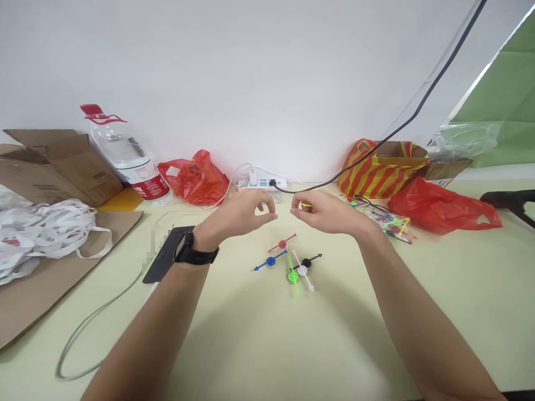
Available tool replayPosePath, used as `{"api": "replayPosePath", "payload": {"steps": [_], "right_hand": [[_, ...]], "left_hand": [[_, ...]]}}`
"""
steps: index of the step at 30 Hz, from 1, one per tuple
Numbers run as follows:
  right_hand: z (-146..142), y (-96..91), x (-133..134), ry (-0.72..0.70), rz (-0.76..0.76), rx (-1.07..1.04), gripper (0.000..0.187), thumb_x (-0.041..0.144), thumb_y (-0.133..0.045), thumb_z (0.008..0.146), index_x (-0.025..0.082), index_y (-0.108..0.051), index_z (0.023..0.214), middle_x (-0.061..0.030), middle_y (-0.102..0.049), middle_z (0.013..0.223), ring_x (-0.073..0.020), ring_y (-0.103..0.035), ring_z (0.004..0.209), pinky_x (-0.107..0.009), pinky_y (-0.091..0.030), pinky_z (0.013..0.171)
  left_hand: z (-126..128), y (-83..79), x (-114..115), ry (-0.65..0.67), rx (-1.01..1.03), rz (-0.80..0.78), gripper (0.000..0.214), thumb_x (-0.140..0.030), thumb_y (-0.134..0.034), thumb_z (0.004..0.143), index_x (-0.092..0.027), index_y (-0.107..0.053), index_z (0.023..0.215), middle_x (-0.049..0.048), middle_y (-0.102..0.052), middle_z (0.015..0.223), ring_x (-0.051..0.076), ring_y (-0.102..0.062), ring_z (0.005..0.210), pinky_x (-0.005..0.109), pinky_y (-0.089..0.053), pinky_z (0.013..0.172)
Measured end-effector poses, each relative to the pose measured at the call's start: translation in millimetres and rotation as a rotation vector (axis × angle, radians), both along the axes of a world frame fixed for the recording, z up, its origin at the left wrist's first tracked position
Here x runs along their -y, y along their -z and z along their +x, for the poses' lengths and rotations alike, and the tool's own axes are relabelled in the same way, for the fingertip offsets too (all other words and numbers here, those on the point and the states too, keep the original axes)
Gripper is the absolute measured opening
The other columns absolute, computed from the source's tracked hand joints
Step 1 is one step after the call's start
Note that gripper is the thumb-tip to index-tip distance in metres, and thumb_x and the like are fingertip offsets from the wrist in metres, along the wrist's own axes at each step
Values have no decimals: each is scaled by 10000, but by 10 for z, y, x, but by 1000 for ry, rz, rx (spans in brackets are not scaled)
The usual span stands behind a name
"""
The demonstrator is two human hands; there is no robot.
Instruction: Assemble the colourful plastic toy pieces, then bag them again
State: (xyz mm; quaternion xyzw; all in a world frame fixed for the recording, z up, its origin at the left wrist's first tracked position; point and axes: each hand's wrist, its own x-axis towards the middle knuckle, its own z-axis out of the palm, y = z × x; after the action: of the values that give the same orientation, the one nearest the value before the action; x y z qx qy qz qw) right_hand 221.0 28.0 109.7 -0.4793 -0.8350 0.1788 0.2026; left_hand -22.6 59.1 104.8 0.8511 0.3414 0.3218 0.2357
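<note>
My left hand [246,211], with a black watch on its wrist, hovers above the table with curved fingers. Its thumb and forefinger are a little apart, and nothing shows between them. Facing it, my right hand [330,213] is closed on a small yellow plastic piece [307,206], mostly hidden by the fingers. Below both hands, several arrow spinners lie on the table: a red spinner [282,244], a blue spinner [271,261], a bright green spinner [293,276], a white spinner [302,270] and a black spinner [307,263]. The green, white and black ones lie close together, partly overlapping.
Bagged colourful pieces [393,223] lie right, near a red plastic bag [443,206] and a striped bag [380,170]. At the back are a power strip [263,184] and another red bag [198,178]. A bottle [134,161], phone [167,256] and white straps [54,234] stand left.
</note>
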Motion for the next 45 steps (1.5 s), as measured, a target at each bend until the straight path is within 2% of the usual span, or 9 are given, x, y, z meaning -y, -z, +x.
{"api": "replayPosePath", "payload": {"steps": [3,8,11,20,25,28,34,40,45], "right_hand": [[17,8,-2,-13,-45,35,156,366,-627,910,222,-683,893,-23,-615,755,-158,-483,629,-296,-273,597],[-31,55,-50,106,156,-32,148,305,-573,938,215,-648,848,-26,-633,779,-168,-503,685,-298,-280,634],[-38,83,-79,107,174,-12,163,330,-593,941,217,-646,836,-21,-617,758,-167,-494,681,-299,-275,636],[0,61,-132,136,151,-397,543,679,-365,1021,212,-636,958,-8,-562,733,-164,-485,666,-289,-364,632],[29,44,-153,275,231,-580,772,817,-175,960,207,-627,817,-35,-577,719,-180,-548,697,-294,-401,647],[62,11,-154,327,259,-627,788,861,-201,919,207,-590,716,-18,-509,607,-162,-502,589,-292,-358,569],[41,-57,-114,245,182,-643,743,835,-371,919,184,-610,650,16,-418,515,-113,-361,472,-280,-263,483],[-118,-29,-101,294,375,-591,665,734,-514,934,179,-529,569,15,-427,524,-107,-365,504,-280,-263,504],[-144,14,-104,321,248,-536,700,749,-531,912,181,-472,507,26,-387,457,-90,-333,459,-274,-246,472]], "left_hand": [[-13,-24,-14,-3,-51,85,100,-352,-809,798,-256,-785,780,39,-726,786,223,-657,772,285,-493,723],[-29,-122,33,-171,-99,198,107,-340,-757,859,-248,-784,810,47,-729,824,232,-650,812,297,-469,748],[-46,-142,43,-231,-131,259,114,-328,-737,869,-244,-784,809,52,-735,847,246,-645,831,311,-462,747],[20,-92,62,-74,-300,188,191,-352,-642,936,-240,-781,869,31,-780,949,223,-675,861,340,-472,799],[34,-61,40,-86,-372,200,200,-362,-613,946,-247,-772,909,37,-774,980,233,-682,908,364,-496,846],[35,-58,39,-74,-363,203,200,-365,-607,949,-252,-769,922,36,-772,989,229,-684,908,368,-502,857],[59,-112,115,-50,-346,188,225,-402,-608,943,-246,-771,945,50,-772,988,239,-688,927,379,-509,889],[86,-155,180,-1,-334,171,247,-408,-585,954,-250,-771,914,47,-774,998,238,-693,925,384,-511,896],[109,-143,193,-40,-328,189,264,-453,-603,946,-244,-764,953,55,-769,984,249,-692,936,404,-503,921]]}}
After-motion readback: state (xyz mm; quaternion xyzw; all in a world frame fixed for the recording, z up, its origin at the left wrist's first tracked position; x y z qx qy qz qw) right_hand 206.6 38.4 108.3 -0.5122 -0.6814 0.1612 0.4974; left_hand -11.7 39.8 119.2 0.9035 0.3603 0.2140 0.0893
